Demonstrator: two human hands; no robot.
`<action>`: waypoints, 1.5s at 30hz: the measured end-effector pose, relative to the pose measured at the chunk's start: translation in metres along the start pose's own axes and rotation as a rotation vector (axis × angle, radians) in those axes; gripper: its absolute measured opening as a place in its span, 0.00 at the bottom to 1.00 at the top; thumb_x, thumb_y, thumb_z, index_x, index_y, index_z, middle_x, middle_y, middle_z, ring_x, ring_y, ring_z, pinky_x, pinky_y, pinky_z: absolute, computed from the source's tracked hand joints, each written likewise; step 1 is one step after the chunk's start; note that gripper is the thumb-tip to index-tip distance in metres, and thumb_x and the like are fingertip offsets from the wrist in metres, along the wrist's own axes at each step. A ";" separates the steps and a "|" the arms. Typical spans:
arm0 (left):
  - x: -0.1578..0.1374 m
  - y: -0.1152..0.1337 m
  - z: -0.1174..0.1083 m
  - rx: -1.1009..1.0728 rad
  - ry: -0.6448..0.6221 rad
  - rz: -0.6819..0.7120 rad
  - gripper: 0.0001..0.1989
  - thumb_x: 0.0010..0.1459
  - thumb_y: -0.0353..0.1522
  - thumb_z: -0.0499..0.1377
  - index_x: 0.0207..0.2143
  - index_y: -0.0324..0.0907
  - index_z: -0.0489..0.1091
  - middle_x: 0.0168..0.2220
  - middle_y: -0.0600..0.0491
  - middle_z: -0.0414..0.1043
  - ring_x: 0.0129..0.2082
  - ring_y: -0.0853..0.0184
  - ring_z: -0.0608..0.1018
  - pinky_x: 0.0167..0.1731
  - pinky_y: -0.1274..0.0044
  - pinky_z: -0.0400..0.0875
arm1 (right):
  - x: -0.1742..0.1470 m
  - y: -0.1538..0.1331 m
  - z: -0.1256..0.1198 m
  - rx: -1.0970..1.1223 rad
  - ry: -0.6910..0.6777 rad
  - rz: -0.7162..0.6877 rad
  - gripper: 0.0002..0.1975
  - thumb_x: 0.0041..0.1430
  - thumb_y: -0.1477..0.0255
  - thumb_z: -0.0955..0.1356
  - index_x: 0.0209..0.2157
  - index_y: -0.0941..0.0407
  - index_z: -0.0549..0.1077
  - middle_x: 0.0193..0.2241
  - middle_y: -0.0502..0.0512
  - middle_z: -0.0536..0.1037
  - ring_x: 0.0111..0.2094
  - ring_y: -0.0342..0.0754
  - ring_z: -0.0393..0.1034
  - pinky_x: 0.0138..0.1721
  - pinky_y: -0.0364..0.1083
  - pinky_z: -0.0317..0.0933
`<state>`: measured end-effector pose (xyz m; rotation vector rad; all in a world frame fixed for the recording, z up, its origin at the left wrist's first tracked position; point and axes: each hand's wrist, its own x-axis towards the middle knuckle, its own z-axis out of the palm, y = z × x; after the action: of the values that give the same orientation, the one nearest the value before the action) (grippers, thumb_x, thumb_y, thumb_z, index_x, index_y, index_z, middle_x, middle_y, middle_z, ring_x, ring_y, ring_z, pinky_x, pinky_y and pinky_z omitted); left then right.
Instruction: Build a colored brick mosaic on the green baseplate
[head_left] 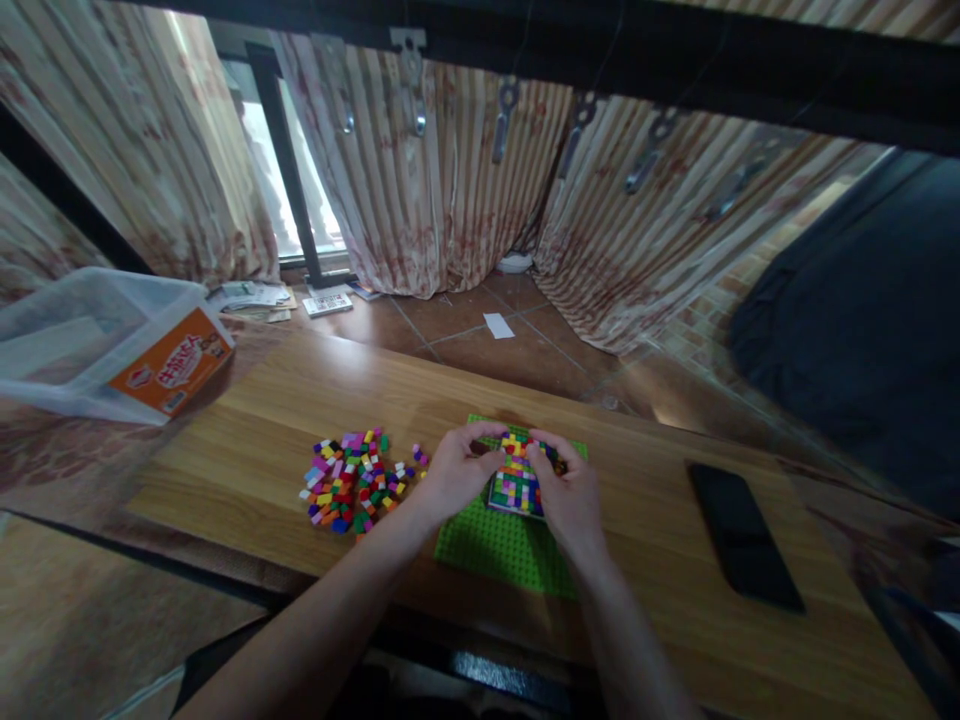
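A green studded baseplate (487, 550) lies on the wooden table. Over it is a block of small multicoloured building bricks (516, 488), fitted close together with a pale lower edge. My left hand (461, 470) curls round the block's left and far side, thumb on its top. From the right, my right hand (574, 495) grips the same block, its thumb also on the top bricks. The fingers hide the far edge, and I cannot tell whether the block rests on the baseplate. Left of my left hand, many loose coloured bricks (349, 485) lie in a heap.
A black phone-like slab (744, 535) lies at the table's right. A clear plastic bin (97, 340) with an orange label stands beyond the table's left end. Papers (251, 297) and a white sheet (499, 325) lie on the tiled floor. Curtains (465, 200) hang behind.
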<state>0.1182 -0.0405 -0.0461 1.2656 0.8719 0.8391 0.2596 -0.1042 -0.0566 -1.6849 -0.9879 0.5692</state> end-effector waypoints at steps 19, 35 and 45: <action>0.003 -0.004 0.001 0.060 -0.023 0.026 0.16 0.48 0.25 0.61 0.42 0.38 0.76 0.33 0.53 0.78 0.27 0.70 0.75 0.29 0.80 0.70 | -0.002 -0.001 -0.001 0.043 -0.043 0.009 0.16 0.54 0.62 0.69 0.44 0.51 0.77 0.44 0.55 0.79 0.46 0.54 0.72 0.51 0.55 0.63; 0.002 -0.004 0.001 0.044 -0.039 0.016 0.15 0.49 0.26 0.61 0.41 0.38 0.76 0.31 0.53 0.77 0.26 0.70 0.74 0.27 0.80 0.70 | 0.000 0.005 -0.002 0.055 -0.050 -0.014 0.17 0.52 0.62 0.70 0.44 0.50 0.78 0.42 0.54 0.80 0.46 0.55 0.72 0.47 0.54 0.65; 0.002 -0.005 0.001 0.056 -0.044 0.018 0.15 0.49 0.27 0.61 0.41 0.38 0.76 0.30 0.53 0.77 0.26 0.70 0.74 0.27 0.80 0.70 | -0.001 0.004 -0.002 0.054 -0.053 -0.015 0.17 0.52 0.62 0.70 0.44 0.50 0.78 0.44 0.55 0.80 0.46 0.56 0.72 0.48 0.54 0.65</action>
<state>0.1201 -0.0398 -0.0510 1.3376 0.8552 0.8029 0.2619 -0.1062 -0.0598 -1.6202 -1.0136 0.6285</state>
